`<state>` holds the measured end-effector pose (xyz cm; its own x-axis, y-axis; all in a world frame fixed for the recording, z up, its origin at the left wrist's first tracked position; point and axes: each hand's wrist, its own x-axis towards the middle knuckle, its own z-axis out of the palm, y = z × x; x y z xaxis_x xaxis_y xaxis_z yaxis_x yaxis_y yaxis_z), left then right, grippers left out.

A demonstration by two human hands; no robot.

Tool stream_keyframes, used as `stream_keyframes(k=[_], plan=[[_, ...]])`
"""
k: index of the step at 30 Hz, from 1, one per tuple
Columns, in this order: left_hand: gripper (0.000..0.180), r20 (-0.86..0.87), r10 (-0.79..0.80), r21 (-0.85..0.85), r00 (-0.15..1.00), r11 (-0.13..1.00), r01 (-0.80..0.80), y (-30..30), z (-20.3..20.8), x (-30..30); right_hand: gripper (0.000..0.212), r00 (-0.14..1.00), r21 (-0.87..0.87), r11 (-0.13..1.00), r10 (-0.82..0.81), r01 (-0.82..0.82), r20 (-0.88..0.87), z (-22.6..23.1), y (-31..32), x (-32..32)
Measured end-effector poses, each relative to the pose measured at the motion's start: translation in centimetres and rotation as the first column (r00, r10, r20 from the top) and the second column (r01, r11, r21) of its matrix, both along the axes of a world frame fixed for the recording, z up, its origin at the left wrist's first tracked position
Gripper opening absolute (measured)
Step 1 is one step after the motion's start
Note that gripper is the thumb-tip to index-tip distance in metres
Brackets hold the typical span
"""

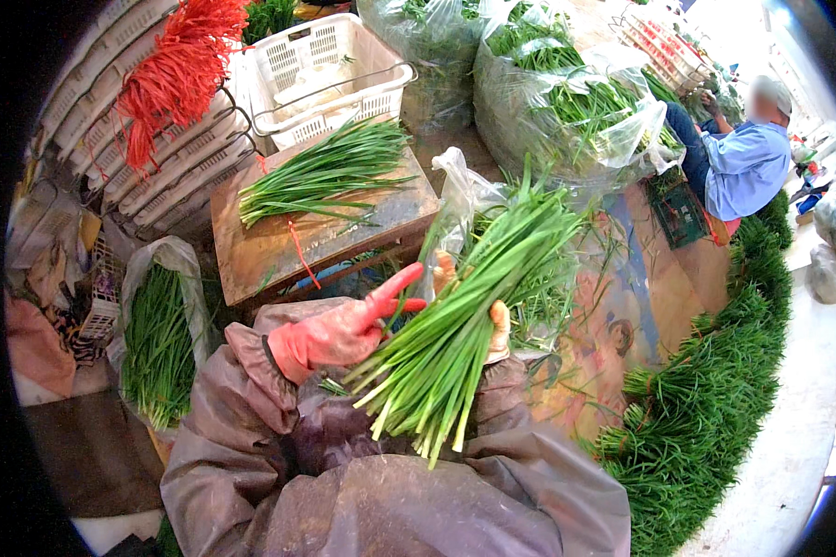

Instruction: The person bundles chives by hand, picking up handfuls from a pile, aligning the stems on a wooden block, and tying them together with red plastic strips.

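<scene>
A thick bunch of garlic chives lies slantwise across my right hand, which wears a pale glove and is closed around it. Its pale cut stems point down towards me, and the leaf tips point away to the upper right. My left hand, in a red rubber glove, is just left of the bunch with its index finger stretched out. Nothing shows in the left hand's grip; some of its fingers are bent. Beyond it, another heap of chives rests on a wooden stand, with a red tie hanging at the edge.
Red ties hang on stacked white crates at left. A white basket stands behind the stand. Large plastic bags of chives fill the back. Tied bunches line the right. A person in blue sits far right.
</scene>
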<state>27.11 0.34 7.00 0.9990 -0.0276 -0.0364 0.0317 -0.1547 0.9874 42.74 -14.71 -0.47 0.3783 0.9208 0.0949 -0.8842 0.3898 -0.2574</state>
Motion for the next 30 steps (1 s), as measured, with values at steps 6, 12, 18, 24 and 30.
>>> stream_keyframes(k=[6,12,18,24,30], plan=[[0.068,0.095,-0.009,0.414,0.995,0.910,-0.031,-1.6,-1.5,-1.3,0.088,0.998,0.005,0.998,0.059,-0.059,-0.019,-0.6,0.2,-0.4],[0.055,0.037,0.063,0.335,0.997,0.939,-0.072,-2.3,-4.0,-1.5,0.070,0.989,0.027,0.990,0.139,-0.138,-0.044,-4.2,0.4,1.0],[0.038,-0.100,0.398,-0.087,0.912,0.910,-0.406,0.6,-5.7,-2.3,0.053,0.963,-0.157,0.970,-0.211,0.185,-0.168,-3.0,0.8,2.7],[0.054,-0.311,0.498,-0.429,0.809,0.686,-0.587,-2.1,-5.2,-6.5,0.047,0.881,-0.297,0.849,-0.470,0.436,-0.049,-1.0,0.9,6.2],[0.053,-0.283,0.380,-0.595,0.881,0.651,-0.472,-7.6,-4.2,-3.2,0.054,0.843,-0.322,0.810,-0.534,0.490,-0.059,0.7,1.7,5.9]])
